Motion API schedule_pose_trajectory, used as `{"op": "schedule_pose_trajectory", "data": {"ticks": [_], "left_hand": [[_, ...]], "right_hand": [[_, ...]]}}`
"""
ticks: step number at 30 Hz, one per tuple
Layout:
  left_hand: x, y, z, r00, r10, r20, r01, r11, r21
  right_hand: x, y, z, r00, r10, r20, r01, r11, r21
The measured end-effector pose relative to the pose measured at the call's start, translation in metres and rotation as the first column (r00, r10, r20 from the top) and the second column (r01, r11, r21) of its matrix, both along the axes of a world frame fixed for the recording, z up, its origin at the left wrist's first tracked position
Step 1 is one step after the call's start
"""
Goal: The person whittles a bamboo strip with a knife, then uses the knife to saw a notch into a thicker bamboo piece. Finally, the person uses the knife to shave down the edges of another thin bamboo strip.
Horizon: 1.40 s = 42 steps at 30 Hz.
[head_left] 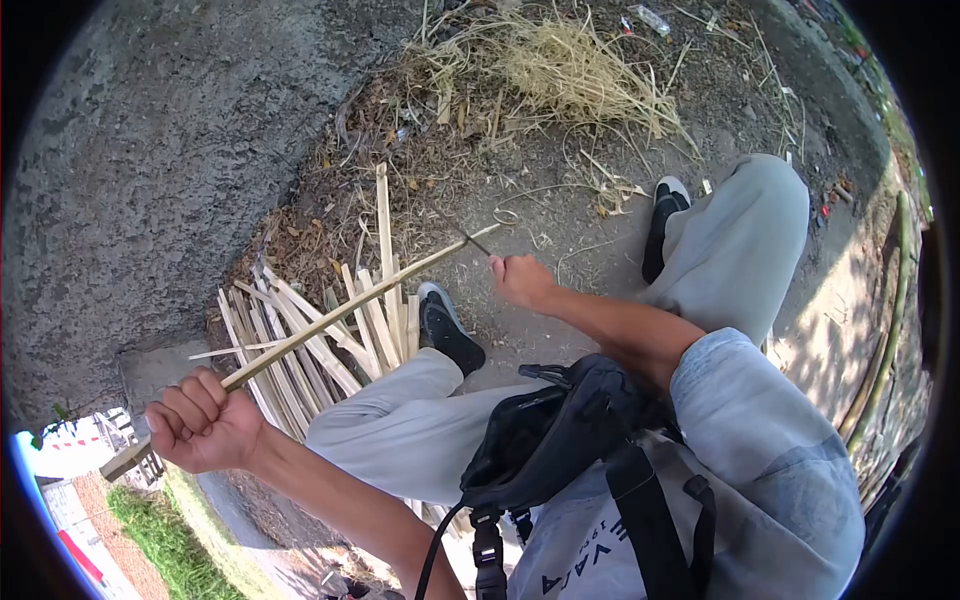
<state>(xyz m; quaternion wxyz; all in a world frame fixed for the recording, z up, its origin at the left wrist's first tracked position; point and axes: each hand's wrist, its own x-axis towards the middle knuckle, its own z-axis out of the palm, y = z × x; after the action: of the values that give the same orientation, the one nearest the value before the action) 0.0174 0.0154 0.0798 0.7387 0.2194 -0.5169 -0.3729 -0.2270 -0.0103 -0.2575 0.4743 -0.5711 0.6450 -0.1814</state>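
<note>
My left hand point(210, 422) is closed in a fist around a long bamboo strip point(345, 310) near its lower end. The strip slants up and to the right across the view. In my right hand point(524, 280), the fingers are wrapped around the handle of a knife, which they hide. The thin dark knife blade point(480, 244) crosses the strip close to its far end and appears to touch it. Beneath the strip, a pile of split bamboo pieces point(290, 345) lies on the ground beside my shoe point(452, 335).
A rough concrete wall point(180, 160) rises on the left. Tangled pale shavings point(575, 75) cover the ground at the top. My bent knee point(755, 215) is to the right, with long poles point(890, 320) farther out. A black bag point(545, 430) hangs at my waist.
</note>
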Motion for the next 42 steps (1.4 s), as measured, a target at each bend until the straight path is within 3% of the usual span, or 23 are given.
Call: {"op": "schedule_pose_trajectory", "data": {"ticks": [1,3,7,10,12,13,14,17,19,21,24,26,28,29,32,33,37,40,42], "left_hand": [[-0.003,-0.002,0.001,0.996,-0.086,0.02,0.086,0.996,-0.02],[-0.012,-0.002,0.004,1.0,0.005,0.004,-0.005,1.0,-0.007],[-0.012,-0.007,0.005,1.0,0.028,-0.002,-0.028,0.999,0.02],[-0.015,-0.003,0.007,0.999,0.04,0.015,-0.041,0.998,0.046],[-0.004,0.0,0.003,0.993,0.119,-0.003,-0.119,0.991,0.057],[0.003,-0.001,0.002,0.988,0.151,-0.015,-0.15,0.988,0.047],[0.011,0.0,0.0,0.999,0.04,0.004,-0.04,0.999,0.017],[-0.002,-0.004,0.003,1.0,0.004,0.014,-0.004,1.0,0.013],[-0.002,-0.009,0.006,0.998,0.067,0.001,-0.067,0.997,0.032],[0.001,-0.011,0.008,0.993,0.118,-0.01,-0.117,0.991,0.065],[0.012,-0.007,0.003,0.995,0.096,0.02,-0.097,0.993,0.067],[0.018,-0.006,0.005,0.993,0.118,0.025,-0.119,0.991,0.059],[0.021,-0.004,0.001,1.0,0.011,-0.019,-0.01,0.999,0.049],[0.022,-0.006,0.002,0.998,-0.053,-0.035,0.055,0.998,0.04],[0.012,-0.014,0.007,0.997,0.083,0.007,-0.083,0.995,0.056],[0.009,-0.015,0.008,0.994,0.112,0.011,-0.113,0.991,0.077],[0.015,-0.016,0.009,1.0,0.005,0.03,-0.007,0.998,0.069],[0.021,-0.014,0.007,0.998,0.059,0.023,-0.06,0.996,0.066],[0.023,-0.011,0.004,0.996,0.093,0.009,-0.093,0.994,0.064]], "right_hand": [[0.008,-0.005,-0.006,0.999,-0.039,0.016,0.04,0.999,-0.031],[0.025,-0.005,0.011,0.995,-0.095,0.038,0.098,0.993,-0.067],[0.046,0.007,0.089,0.966,0.033,0.255,0.051,0.948,-0.314],[0.046,0.012,0.087,0.964,0.023,0.265,0.059,0.952,-0.299],[0.041,0.009,0.028,0.989,-0.078,0.122,0.1,0.977,-0.186],[0.025,0.008,-0.002,0.998,-0.051,0.042,0.055,0.994,-0.097],[0.011,0.004,-0.019,0.999,-0.021,-0.033,0.021,1.0,-0.009],[0.02,0.0,-0.009,0.998,-0.056,-0.024,0.053,0.994,-0.096],[0.028,0.003,0.033,0.991,-0.001,0.135,0.03,0.976,-0.217],[0.038,0.012,0.073,0.985,0.065,0.16,-0.018,0.96,-0.279],[0.038,0.021,0.051,0.977,0.065,0.203,0.0,0.952,-0.305],[0.025,0.018,0.007,1.0,-0.004,0.029,0.008,0.99,-0.144],[-0.003,0.02,-0.059,0.986,0.078,-0.147,-0.082,0.996,-0.023],[-0.004,0.017,-0.059,0.991,0.045,-0.126,-0.05,0.998,-0.036],[0.005,0.027,-0.044,0.999,-0.008,-0.054,0.005,0.998,-0.067],[0.017,0.025,-0.013,1.0,-0.014,-0.017,0.013,0.996,-0.089],[0.038,0.025,0.024,0.99,0.027,0.139,-0.001,0.982,-0.187],[0.019,0.018,-0.023,0.994,-0.087,0.07,0.093,0.992,-0.081],[0.012,0.003,-0.017,1.0,-0.008,0.002,0.008,0.998,-0.062]]}}
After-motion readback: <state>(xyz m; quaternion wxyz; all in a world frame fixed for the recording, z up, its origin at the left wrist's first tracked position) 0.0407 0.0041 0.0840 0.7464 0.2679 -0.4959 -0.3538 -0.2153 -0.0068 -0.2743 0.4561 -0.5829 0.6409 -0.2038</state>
